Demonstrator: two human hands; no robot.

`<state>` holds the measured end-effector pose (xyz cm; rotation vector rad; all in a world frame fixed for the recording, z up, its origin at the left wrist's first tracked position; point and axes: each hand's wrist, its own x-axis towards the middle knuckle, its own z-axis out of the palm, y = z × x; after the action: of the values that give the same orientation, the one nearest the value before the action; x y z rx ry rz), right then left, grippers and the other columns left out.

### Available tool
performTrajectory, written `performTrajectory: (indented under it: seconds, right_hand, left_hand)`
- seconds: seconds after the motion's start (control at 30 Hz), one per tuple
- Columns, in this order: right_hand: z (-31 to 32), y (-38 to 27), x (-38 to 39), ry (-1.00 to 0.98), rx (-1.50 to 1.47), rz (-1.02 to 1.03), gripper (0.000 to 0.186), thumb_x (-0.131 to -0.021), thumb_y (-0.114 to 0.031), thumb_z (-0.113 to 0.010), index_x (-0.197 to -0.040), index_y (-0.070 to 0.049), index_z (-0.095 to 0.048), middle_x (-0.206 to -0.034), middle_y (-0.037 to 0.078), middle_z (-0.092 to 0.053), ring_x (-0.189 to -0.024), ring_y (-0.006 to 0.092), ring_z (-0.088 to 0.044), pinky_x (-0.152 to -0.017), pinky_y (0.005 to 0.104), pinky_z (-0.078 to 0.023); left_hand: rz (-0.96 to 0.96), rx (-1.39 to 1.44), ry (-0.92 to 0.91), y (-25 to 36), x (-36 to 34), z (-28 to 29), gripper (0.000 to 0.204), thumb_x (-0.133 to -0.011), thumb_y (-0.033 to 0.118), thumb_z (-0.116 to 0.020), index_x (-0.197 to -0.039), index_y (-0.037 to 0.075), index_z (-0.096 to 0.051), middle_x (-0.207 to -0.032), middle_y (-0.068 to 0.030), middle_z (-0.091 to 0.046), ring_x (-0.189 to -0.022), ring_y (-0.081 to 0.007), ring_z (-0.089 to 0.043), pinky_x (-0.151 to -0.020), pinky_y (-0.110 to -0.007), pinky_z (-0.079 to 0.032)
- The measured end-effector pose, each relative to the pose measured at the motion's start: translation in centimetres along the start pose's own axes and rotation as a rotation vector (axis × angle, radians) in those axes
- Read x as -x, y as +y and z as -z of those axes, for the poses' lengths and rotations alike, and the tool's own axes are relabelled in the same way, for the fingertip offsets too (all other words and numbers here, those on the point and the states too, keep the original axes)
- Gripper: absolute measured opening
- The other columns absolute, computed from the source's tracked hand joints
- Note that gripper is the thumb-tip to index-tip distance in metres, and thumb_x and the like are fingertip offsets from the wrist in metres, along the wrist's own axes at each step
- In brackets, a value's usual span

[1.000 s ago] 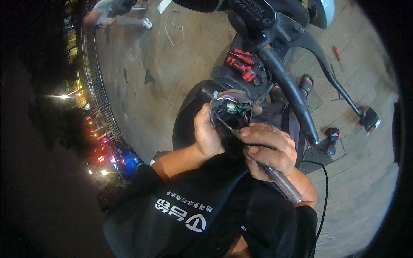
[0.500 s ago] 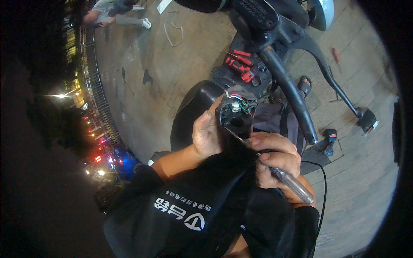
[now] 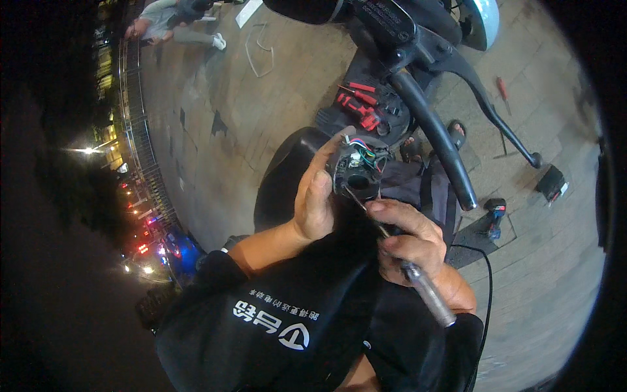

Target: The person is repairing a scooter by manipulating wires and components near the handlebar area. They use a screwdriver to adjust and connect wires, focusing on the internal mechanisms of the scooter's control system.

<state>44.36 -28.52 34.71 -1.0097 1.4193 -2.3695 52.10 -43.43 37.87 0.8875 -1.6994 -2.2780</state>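
Observation:
My left hand (image 3: 315, 199) is wrapped round the left side of a black handlebar switch housing (image 3: 358, 181), whose opened face shows several coloured wires and a round hole. In my right hand (image 3: 413, 240) is a screwdriver (image 3: 431, 295) with a clear handle, pointing up and left. Its thin shaft runs between my fingers, and the tip meets the housing's lower edge; whether it sits in a screw I cannot tell. Just beyond the housing a bare black handlebar (image 3: 436, 140) slants down, with a brake lever (image 3: 491, 108) to its right.
Red-handled tools (image 3: 359, 104) lie on the scooter's black footboard (image 3: 392, 127). On the paving are a red screwdriver (image 3: 502, 90), a blue-black power tool (image 3: 496, 219) and a dark box (image 3: 552, 185). A black cable (image 3: 489, 281) hangs at my right. Another person (image 3: 176, 26) is at the far left.
My right hand and the screwdriver have shifted slightly left, and the handle's end has swung down. The housing's face has tilted more toward view, showing the round hole more plainly.

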Motion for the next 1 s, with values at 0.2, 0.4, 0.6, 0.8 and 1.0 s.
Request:
performTrajectory:
  seconds: [0.2,0.4,0.6,0.8,1.0]
  right_hand:
    - [-0.3,0.3,-0.9,-0.068,0.130,0.129,0.024,-0.073,-0.006,-0.074,-0.094,-0.003,-0.065,-0.110,0.021,-0.067,-0.096,0.0351,-0.069,-0.082,0.0423,-0.058]
    - [0.2,0.0,-1.2,-0.196,0.255,0.137,0.018,-0.080,-0.012,-0.072,-0.096,-0.006,-0.067,-0.110,0.019,-0.068,-0.104,0.0320,-0.068,-0.088,0.0451,-0.051]
    - [-0.1,0.0,-1.0,-0.208,0.297,0.142,0.019,-0.081,-0.015,-0.069,-0.099,-0.008,-0.069,-0.113,0.016,-0.068,-0.104,0.0304,-0.067,-0.090,0.0446,-0.049]
    - [-0.9,0.1,-0.8,-0.163,0.330,0.189,0.024,-0.074,-0.010,-0.074,-0.098,-0.009,-0.068,-0.111,0.015,-0.068,-0.102,0.0291,-0.066,-0.086,0.0436,-0.051]
    - [-1.6,1.2,-0.5,-0.116,0.342,0.278,0.028,-0.071,-0.008,-0.076,-0.097,-0.010,-0.067,-0.111,0.014,-0.068,-0.100,0.0287,-0.064,-0.084,0.0437,-0.051]
  left_hand:
    - [0.065,0.079,-0.052,0.2,0.6,0.7,0.078,-0.099,0.052,-0.039,-0.148,-0.006,-0.023,-0.132,-0.0195,-0.051,-0.117,-0.0257,-0.055,-0.099,-0.038,-0.046]
    - [0.137,0.110,-0.004,0.8,0.6,0.1,0.075,-0.099,0.050,-0.039,-0.151,-0.001,-0.019,-0.135,-0.0191,-0.049,-0.120,-0.0266,-0.054,-0.099,-0.039,-0.047]
    - [0.149,0.076,0.007,1.6,0.8,-0.2,0.071,-0.099,0.047,-0.036,-0.152,0.003,-0.017,-0.137,-0.0181,-0.047,-0.122,-0.0269,-0.053,-0.103,-0.040,-0.045]
    - [0.077,-0.057,0.000,2.2,1.0,-0.7,0.068,-0.100,0.045,-0.035,-0.151,0.003,-0.020,-0.137,-0.0173,-0.047,-0.124,-0.0264,-0.052,-0.106,-0.040,-0.042]
    - [0.095,-0.078,0.025,2.3,1.1,-0.8,0.065,-0.100,0.044,-0.032,-0.149,0.003,-0.023,-0.133,-0.0164,-0.049,-0.121,-0.0256,-0.053,-0.104,-0.040,-0.042]
